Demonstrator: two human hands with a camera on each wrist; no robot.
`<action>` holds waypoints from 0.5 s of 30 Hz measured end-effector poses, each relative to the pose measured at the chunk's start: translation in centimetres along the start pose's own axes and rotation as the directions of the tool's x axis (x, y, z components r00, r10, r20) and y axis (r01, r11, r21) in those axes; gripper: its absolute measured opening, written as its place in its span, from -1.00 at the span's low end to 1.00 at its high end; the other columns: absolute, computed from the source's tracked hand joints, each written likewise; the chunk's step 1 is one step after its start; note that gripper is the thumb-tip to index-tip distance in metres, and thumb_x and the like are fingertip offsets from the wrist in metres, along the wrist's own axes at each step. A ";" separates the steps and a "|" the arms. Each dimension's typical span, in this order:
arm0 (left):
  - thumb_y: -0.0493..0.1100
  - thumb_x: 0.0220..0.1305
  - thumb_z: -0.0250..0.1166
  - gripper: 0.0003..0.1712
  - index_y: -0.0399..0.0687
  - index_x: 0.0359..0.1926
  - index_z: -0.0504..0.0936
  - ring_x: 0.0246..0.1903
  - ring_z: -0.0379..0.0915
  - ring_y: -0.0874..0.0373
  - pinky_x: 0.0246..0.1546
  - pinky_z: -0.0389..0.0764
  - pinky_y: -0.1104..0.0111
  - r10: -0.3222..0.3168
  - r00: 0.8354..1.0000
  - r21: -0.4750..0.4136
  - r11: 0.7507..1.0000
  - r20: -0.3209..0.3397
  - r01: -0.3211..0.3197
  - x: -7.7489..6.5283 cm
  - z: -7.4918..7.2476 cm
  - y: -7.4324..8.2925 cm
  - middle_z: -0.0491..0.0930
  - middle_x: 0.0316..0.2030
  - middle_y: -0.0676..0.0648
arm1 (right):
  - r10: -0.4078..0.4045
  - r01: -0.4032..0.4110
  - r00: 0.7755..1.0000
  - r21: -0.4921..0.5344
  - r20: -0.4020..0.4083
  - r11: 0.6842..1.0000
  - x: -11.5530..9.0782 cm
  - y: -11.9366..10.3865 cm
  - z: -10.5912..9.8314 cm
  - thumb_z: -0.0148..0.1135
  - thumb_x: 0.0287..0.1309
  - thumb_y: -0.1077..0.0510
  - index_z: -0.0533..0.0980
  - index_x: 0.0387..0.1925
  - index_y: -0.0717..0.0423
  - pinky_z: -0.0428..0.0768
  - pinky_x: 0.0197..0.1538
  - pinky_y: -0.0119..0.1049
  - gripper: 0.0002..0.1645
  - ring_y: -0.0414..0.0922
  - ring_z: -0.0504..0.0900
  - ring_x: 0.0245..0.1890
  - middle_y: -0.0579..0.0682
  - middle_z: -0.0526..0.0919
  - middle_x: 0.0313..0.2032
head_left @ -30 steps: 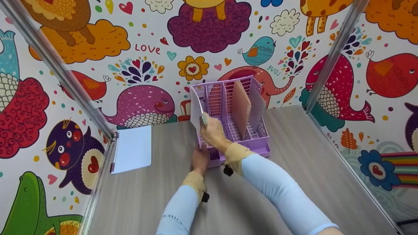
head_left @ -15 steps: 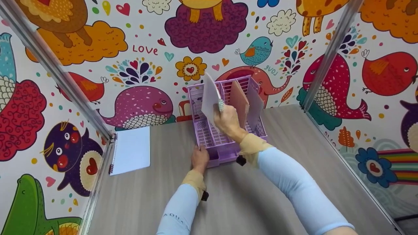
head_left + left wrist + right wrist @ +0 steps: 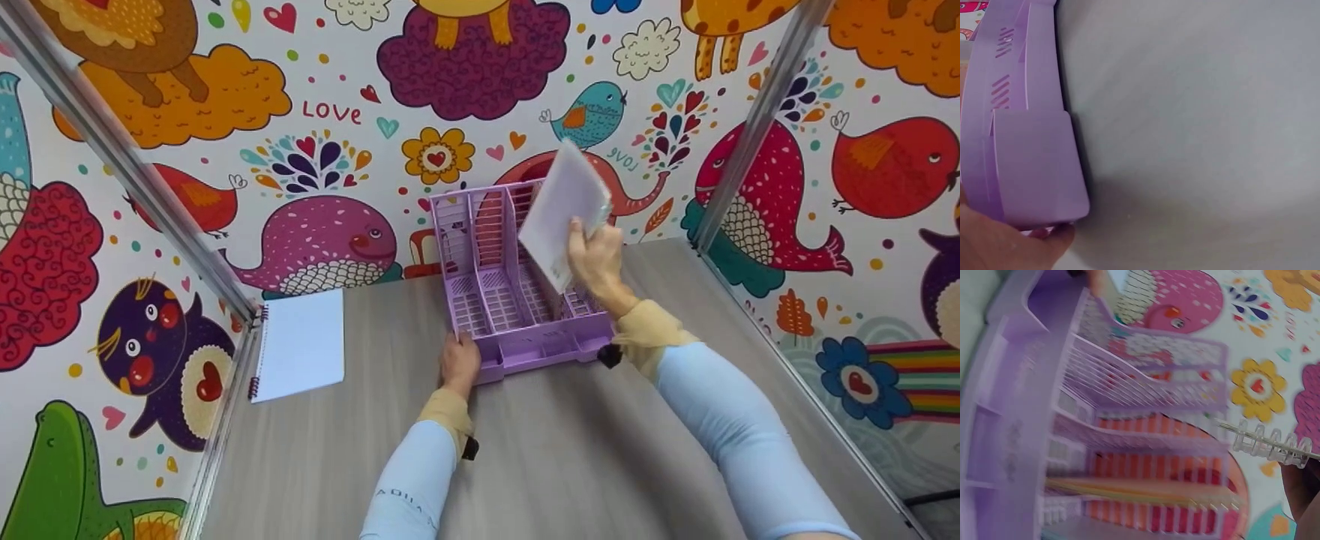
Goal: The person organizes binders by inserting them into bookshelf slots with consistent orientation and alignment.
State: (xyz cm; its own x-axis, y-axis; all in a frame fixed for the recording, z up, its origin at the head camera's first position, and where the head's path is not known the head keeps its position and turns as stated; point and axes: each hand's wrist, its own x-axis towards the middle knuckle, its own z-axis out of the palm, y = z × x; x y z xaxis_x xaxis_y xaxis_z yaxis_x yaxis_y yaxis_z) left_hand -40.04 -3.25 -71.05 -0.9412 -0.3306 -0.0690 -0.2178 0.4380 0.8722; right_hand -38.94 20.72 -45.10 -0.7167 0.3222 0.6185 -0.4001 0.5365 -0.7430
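Observation:
My right hand (image 3: pixel 598 259) pinches a white ring-bound notebook (image 3: pixel 562 206) along its bound side, tilted above the right half of a purple file organizer (image 3: pixel 551 339). Clear plastic rings (image 3: pixel 1272 441) show on its spine in the right wrist view. Below it a pinkish-orange notebook (image 3: pixel 1129 490) stands in one of the slots; in the head view the white one mostly hides it. At the organizer's left front corner my left hand (image 3: pixel 460 362) grips the frame, its thumb against the corner in the left wrist view. The slots on the left hold nothing.
A white spiral notebook (image 3: pixel 304 345) lies flat on the wood-grain table (image 3: pixel 375 330), left of the organizer. Behind stands a wall (image 3: pixel 315 75) printed with cartoon animals. Metal posts (image 3: pixel 757 127) frame both back corners.
My right hand has lifted the white notebook out of the organizer's left side and carried it rightward over the right slots. My left hand has stayed at the front corner.

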 end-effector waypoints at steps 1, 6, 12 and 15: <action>0.09 0.71 -0.05 -0.43 -0.31 0.19 0.63 0.28 0.66 -0.44 0.35 0.63 -0.20 0.003 1.000 -0.003 1.000 -0.004 -0.003 0.0 0.0 0.0 0.74 0.16 -0.45 | 0.008 -0.007 1.000 0.019 -0.025 1.000 0.6 -0.1 -0.5 0.27 0.45 0.21 0.73 -0.03 0.54 0.86 -0.07 0.25 -0.62 0.39 0.92 -0.19 0.51 0.85 -0.16; 0.10 0.71 -0.03 -0.43 -0.31 0.14 0.64 0.25 0.67 -0.44 0.32 0.64 -0.20 0.004 1.000 0.002 1.000 -0.021 -0.004 0.2 0.1 0.0 0.74 0.12 -0.45 | 0.061 -0.055 0.993 0.058 -0.105 0.997 2.9 -0.6 -2.7 0.26 0.49 0.15 0.73 0.09 0.48 0.91 -0.03 0.00 -0.57 0.30 0.94 -0.08 0.43 0.87 -0.02; 0.13 0.72 -0.07 -0.40 -0.28 0.21 0.64 0.31 0.65 -0.42 0.39 0.62 -0.18 -0.006 1.000 0.003 1.000 -0.009 0.006 0.3 0.3 0.0 0.74 0.20 -0.44 | 0.166 -0.173 0.972 -0.032 -0.167 0.984 4.2 -0.1 -5.0 0.24 0.53 -0.01 0.74 0.09 0.41 0.70 -0.20 -0.47 -0.48 0.22 0.93 -0.05 0.35 0.89 0.02; 0.12 0.72 -0.07 -0.40 -0.28 0.20 0.65 0.30 0.66 -0.42 0.37 0.63 -0.18 -0.006 1.000 0.016 1.000 -0.012 0.006 0.1 0.2 0.1 0.75 0.19 -0.44 | 0.172 -0.188 0.967 -0.070 -0.186 0.980 4.4 0.7 -5.6 0.24 0.51 -0.03 0.76 0.04 0.41 0.57 -0.27 -0.56 -0.47 0.23 0.93 -0.06 0.36 0.89 0.01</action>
State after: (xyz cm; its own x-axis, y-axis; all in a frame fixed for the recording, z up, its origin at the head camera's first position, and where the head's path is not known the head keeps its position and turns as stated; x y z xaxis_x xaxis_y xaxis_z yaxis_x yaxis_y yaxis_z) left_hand -40.26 -3.06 -71.05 -0.9367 -0.3434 -0.0680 -0.2274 0.4492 0.8640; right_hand -39.15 26.91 -41.42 -0.6555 0.5493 0.5182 -0.2174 0.5199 -0.8261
